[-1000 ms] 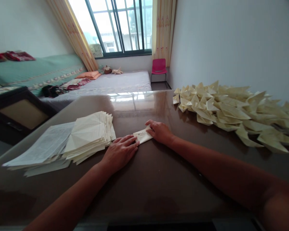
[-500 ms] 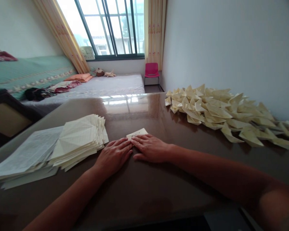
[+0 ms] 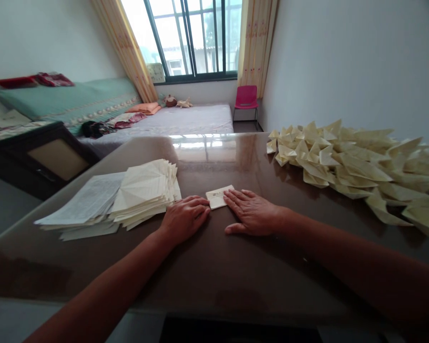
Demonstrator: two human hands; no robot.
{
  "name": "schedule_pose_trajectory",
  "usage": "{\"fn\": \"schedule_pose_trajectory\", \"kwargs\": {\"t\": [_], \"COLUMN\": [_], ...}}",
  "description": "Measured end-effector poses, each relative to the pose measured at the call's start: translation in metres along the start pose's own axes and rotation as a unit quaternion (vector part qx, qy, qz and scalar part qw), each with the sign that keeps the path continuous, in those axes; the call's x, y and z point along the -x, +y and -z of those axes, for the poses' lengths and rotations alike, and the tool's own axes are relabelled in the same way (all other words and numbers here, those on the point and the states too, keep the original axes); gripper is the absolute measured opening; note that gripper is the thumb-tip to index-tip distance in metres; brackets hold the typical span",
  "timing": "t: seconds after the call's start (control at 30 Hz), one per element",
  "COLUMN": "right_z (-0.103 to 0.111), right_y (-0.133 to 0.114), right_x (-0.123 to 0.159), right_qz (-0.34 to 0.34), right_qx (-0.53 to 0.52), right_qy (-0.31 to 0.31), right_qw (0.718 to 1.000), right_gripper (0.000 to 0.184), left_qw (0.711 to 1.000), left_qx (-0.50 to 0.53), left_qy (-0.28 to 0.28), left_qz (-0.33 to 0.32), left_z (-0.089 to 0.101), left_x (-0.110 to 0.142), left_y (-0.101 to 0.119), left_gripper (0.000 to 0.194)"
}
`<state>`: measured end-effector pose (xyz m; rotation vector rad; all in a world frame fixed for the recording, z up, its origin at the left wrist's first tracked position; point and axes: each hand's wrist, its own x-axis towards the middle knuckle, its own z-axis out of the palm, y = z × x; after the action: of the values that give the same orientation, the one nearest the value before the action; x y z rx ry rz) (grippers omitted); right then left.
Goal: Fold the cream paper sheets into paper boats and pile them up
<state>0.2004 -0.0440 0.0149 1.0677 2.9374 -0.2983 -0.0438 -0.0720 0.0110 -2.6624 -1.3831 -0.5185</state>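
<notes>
The right hand (image 3: 253,213) hides part of the right end of the folded paper (image 3: 217,198), whose dark marks are too small to read. Print on the white sheets (image 3: 80,197) at left is too faint to make out. The picture's right edge cuts off the pile of folded shapes (image 3: 353,166); the far window (image 3: 209,33) loses its top. A dark bundle (image 3: 94,129) is indistinct.

Daylight is admitted through a dark-framed window (image 3: 196,43), flanked by yellow curtains (image 3: 259,43) — and mirrored in the glossy brown table (image 3: 214,271). A pale-covered bed (image 3: 203,118) is placed towards the window; between it and the right-hand wall (image 3: 343,62), a pink chair (image 3: 246,97) is set. A dark cabinet (image 3: 59,155) is seen at left.
</notes>
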Motion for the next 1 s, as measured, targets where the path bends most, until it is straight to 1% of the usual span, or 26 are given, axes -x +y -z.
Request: {"fn": "schedule_pose_trajectory", "kwargs": {"t": [0.13, 0.2, 0.3, 0.5, 0.67, 0.77, 0.87, 1.0], "right_z": [-0.003, -0.004, -0.006, -0.010, -0.009, -0.009, -0.010, -0.011], "right_y": [0.002, 0.005, 0.009, 0.011, 0.010, 0.010, 0.010, 0.010], "right_x": [0.000, 0.000, -0.001, -0.002, -0.001, -0.001, -0.002, -0.001], "right_qz": [0.011, 0.019, 0.029, 0.033, 0.032, 0.032, 0.037, 0.035], "right_qx": [-0.002, -0.003, -0.003, 0.000, 0.015, 0.020, 0.023, 0.036], "right_qy": [0.020, 0.027, 0.021, 0.040, 0.032, 0.037, 0.046, 0.043], "right_qw": [1.000, 0.999, 0.999, 0.999, 0.999, 0.999, 0.998, 0.998], "right_gripper": [0.097, 0.096, 0.095, 0.091, 0.091, 0.090, 0.088, 0.088], "left_qw": [0.999, 0.999, 0.998, 0.984, 0.965, 0.952, 0.948, 0.951], "left_qx": [0.001, 0.009, 0.042, 0.133, 0.229, 0.275, 0.288, 0.276], "left_qy": [0.032, 0.028, 0.017, 0.022, 0.009, 0.011, 0.021, 0.020], "left_qz": [0.036, 0.038, 0.048, 0.117, 0.131, 0.135, 0.136, 0.139], "left_z": [-0.001, -0.002, -0.003, -0.007, -0.005, -0.003, -0.003, -0.005], "left_x": [0.000, 0.000, -0.002, -0.006, -0.008, -0.010, -0.010, -0.010], "left_y": [-0.002, 0.000, 0.003, -0.002, -0.008, -0.009, -0.008, -0.007], "left_gripper": [0.026, 0.025, 0.022, 0.015, 0.016, 0.017, 0.019, 0.018]}}
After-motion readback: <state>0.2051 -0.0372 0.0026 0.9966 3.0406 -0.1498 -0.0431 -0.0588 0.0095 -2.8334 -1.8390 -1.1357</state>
